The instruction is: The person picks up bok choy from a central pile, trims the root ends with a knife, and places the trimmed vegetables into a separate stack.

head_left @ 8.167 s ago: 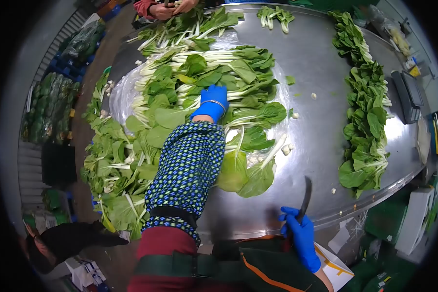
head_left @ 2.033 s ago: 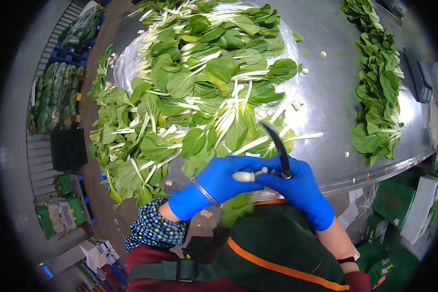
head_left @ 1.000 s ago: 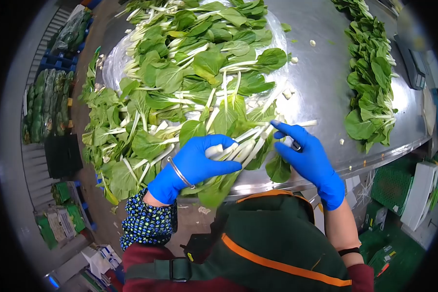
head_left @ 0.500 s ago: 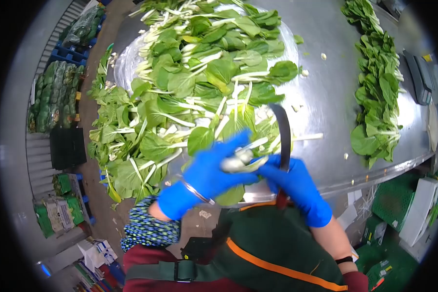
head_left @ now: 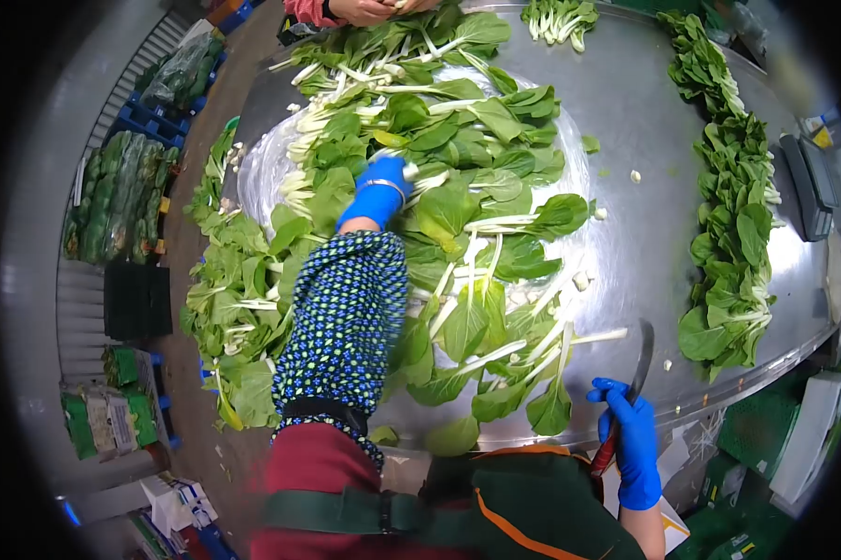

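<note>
The round steel table (head_left: 644,233) carries a big heap of greens (head_left: 458,187) spread over a clear plastic sheet, with the white stalks mostly pointing toward the far-left side and the leaves fanning toward the near-right edge; a second row of greens (head_left: 733,196) runs along the right rim, well apart from both hands. The left hand (head_left: 378,187), in a blue glove with a bangle at the wrist, reaches far out over the middle of the heap, the patterned sleeve (head_left: 346,317) stretched across the near leaves. Its fingers curl down into the pile beside a white stalk end, but whether they already grip a bunch cannot be told, since leaves cover the fingertips. The stalks under that hand lie roughly crosswise to the forearm. The right hand (head_left: 630,439) hangs back at the near rim of the table, off the heap, its fingers closed around the handle of a knife (head_left: 637,364) whose dark curved blade points up and away from the body. So the left hand is much the nearer to the greens. At the far edge another person's hands (head_left: 374,9) work on more greens, cut off by the frame; a scale (head_left: 808,182) at the right is blurred.
</note>
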`<state>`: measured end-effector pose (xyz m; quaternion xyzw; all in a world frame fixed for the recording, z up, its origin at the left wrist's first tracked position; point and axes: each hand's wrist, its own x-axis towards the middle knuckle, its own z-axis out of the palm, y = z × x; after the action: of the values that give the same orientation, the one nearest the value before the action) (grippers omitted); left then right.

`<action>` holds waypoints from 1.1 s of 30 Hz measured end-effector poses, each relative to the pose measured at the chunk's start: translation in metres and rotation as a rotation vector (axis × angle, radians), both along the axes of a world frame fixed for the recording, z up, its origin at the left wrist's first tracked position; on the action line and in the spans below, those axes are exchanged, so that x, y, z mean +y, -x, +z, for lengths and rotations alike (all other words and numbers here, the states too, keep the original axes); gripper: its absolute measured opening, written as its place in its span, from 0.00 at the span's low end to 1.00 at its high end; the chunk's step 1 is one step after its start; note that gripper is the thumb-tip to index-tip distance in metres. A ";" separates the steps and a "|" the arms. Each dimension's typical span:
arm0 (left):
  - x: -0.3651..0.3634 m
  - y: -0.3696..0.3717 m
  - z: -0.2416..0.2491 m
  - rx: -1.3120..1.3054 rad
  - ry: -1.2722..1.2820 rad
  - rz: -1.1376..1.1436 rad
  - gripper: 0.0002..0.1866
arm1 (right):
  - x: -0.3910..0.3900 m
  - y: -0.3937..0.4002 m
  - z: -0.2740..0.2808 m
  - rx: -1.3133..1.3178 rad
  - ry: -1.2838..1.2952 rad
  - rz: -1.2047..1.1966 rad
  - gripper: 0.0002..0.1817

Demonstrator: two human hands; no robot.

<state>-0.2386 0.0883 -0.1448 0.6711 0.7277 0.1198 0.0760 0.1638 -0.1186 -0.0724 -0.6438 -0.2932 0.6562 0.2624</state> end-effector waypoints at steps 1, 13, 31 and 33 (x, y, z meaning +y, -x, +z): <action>-0.004 -0.012 0.000 -0.133 0.277 0.038 0.14 | -0.001 0.004 0.003 0.007 0.002 0.014 0.13; -0.154 -0.058 0.076 -0.305 0.488 -0.109 0.19 | -0.002 0.030 -0.013 0.095 -0.036 0.136 0.12; 0.002 -0.013 -0.037 0.201 0.235 -0.278 0.14 | -0.038 0.028 -0.020 -0.187 -0.199 0.355 0.13; -0.011 -0.010 -0.043 0.178 0.119 -0.253 0.13 | -0.035 0.030 -0.018 -0.159 -0.185 0.335 0.13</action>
<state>-0.2289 0.0777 -0.1876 0.7597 0.6469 0.0059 0.0655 0.1339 -0.1532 -0.0904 -0.6089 -0.4750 0.6082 0.1834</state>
